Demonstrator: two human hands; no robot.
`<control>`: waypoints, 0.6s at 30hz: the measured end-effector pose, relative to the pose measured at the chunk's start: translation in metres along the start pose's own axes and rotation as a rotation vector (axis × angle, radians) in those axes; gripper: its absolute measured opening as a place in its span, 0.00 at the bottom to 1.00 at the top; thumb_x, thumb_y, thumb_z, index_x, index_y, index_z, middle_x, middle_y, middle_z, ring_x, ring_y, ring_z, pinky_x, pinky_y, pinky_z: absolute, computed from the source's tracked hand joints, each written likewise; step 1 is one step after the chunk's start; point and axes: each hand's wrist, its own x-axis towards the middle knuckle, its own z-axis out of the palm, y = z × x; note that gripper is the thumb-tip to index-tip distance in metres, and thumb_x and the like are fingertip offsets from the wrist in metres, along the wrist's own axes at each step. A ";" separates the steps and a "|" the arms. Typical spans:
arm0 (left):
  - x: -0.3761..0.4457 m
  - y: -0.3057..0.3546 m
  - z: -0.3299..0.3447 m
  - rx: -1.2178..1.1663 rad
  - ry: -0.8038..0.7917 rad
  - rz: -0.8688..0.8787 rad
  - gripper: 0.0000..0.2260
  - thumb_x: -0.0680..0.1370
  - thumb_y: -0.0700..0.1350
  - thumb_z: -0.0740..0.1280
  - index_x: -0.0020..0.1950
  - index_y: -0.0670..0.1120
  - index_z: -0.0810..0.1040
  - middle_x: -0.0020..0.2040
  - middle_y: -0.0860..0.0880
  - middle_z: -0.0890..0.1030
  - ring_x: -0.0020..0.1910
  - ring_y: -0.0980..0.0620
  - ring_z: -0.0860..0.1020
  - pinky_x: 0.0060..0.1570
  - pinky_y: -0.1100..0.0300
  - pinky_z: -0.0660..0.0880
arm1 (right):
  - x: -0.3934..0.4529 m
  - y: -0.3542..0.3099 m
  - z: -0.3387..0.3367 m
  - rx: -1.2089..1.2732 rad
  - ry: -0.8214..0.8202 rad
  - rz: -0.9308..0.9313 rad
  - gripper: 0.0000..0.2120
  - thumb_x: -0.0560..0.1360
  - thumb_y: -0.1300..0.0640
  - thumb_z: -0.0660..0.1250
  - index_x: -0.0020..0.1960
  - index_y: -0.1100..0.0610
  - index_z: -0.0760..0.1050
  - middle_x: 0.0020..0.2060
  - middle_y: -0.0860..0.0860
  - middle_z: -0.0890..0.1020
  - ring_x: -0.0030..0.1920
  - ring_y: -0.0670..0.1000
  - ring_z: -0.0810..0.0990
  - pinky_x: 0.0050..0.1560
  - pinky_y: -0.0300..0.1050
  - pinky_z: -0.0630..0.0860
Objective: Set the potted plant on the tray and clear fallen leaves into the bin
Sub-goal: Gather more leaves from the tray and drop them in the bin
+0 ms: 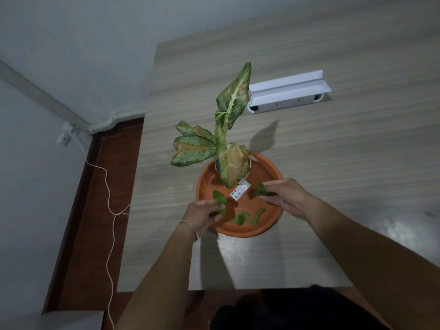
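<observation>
A potted plant [223, 129] with speckled green and cream leaves, several browned at the middle, stands in the far half of a round orange tray [269, 172] on a wood-grain counter [333, 151]. Its pot is mostly hidden under the drooping leaves, and a small white label [240, 190] shows at its near side. Both bare hands reach over the near part of the tray. The left hand [202, 215], with a thin string around the wrist, has its grip closed on a small green leaf [220, 198], pinched between thumb and fingertips at the tray's near-left rim. The right hand [285, 196] has its grip closed on another small leaf [262, 189], held between thumb and forefinger above the tray's right side. Two more fallen leaves lie loose on the tray floor between the hands: one [240, 217] near the middle of the near rim and one [257, 216] just beside it to the right. Farther back on the counter, well apart from the tray, lies a long white plastic fitting [285, 94] with an open trough on top. To the left of the counter a white cord [109, 210] trails down across the dark red floor [95, 186] from a small white plug [64, 136] on the wall.
</observation>
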 end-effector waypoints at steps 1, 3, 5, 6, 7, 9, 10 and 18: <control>-0.001 -0.001 -0.001 -0.007 0.001 -0.004 0.07 0.66 0.29 0.75 0.38 0.40 0.84 0.37 0.43 0.87 0.35 0.50 0.85 0.31 0.62 0.80 | 0.001 0.001 0.001 0.005 -0.005 0.002 0.05 0.71 0.70 0.72 0.47 0.69 0.83 0.44 0.63 0.87 0.46 0.56 0.87 0.39 0.40 0.83; -0.003 -0.002 -0.002 -0.020 0.001 -0.008 0.08 0.66 0.29 0.76 0.35 0.41 0.85 0.38 0.43 0.87 0.36 0.50 0.85 0.31 0.62 0.80 | 0.003 0.003 0.003 -0.007 -0.008 0.013 0.03 0.71 0.69 0.73 0.44 0.68 0.85 0.44 0.63 0.87 0.47 0.57 0.87 0.40 0.40 0.83; -0.005 -0.003 -0.006 -0.046 -0.008 -0.003 0.07 0.67 0.29 0.76 0.38 0.41 0.85 0.39 0.43 0.87 0.36 0.49 0.85 0.31 0.62 0.80 | 0.004 0.006 0.007 -0.021 -0.009 0.020 0.02 0.70 0.69 0.74 0.42 0.66 0.85 0.44 0.62 0.87 0.47 0.57 0.87 0.39 0.40 0.83; -0.007 -0.003 -0.009 -0.059 -0.015 0.002 0.07 0.67 0.29 0.75 0.39 0.40 0.84 0.39 0.43 0.87 0.36 0.50 0.85 0.31 0.62 0.80 | 0.003 0.008 0.010 -0.025 -0.011 0.018 0.02 0.70 0.69 0.74 0.41 0.66 0.86 0.43 0.62 0.87 0.46 0.56 0.87 0.39 0.40 0.83; -0.010 -0.003 -0.012 -0.069 -0.021 0.006 0.07 0.67 0.30 0.75 0.42 0.39 0.84 0.39 0.43 0.87 0.36 0.50 0.85 0.32 0.62 0.80 | 0.003 0.010 0.015 -0.030 -0.017 0.016 0.03 0.70 0.69 0.74 0.40 0.66 0.86 0.43 0.62 0.87 0.46 0.56 0.87 0.39 0.39 0.83; -0.015 -0.003 -0.022 -0.086 -0.020 0.018 0.09 0.68 0.30 0.74 0.47 0.36 0.83 0.39 0.43 0.87 0.35 0.51 0.85 0.32 0.63 0.80 | 0.001 0.015 0.027 -0.034 -0.030 0.015 0.03 0.71 0.69 0.73 0.40 0.67 0.85 0.43 0.62 0.87 0.45 0.55 0.88 0.38 0.39 0.83; -0.019 -0.004 -0.029 -0.101 -0.014 0.024 0.10 0.69 0.30 0.73 0.49 0.35 0.82 0.38 0.43 0.86 0.35 0.51 0.85 0.31 0.63 0.80 | -0.001 0.017 0.035 -0.029 -0.027 0.010 0.02 0.71 0.70 0.72 0.42 0.69 0.84 0.42 0.62 0.87 0.44 0.55 0.88 0.38 0.39 0.83; -0.065 -0.026 -0.153 -0.260 0.127 0.078 0.07 0.70 0.30 0.72 0.47 0.38 0.82 0.36 0.45 0.86 0.34 0.51 0.85 0.32 0.62 0.81 | -0.020 0.073 0.153 -0.119 -0.094 0.035 0.03 0.74 0.71 0.68 0.42 0.68 0.80 0.37 0.59 0.84 0.36 0.51 0.86 0.32 0.38 0.83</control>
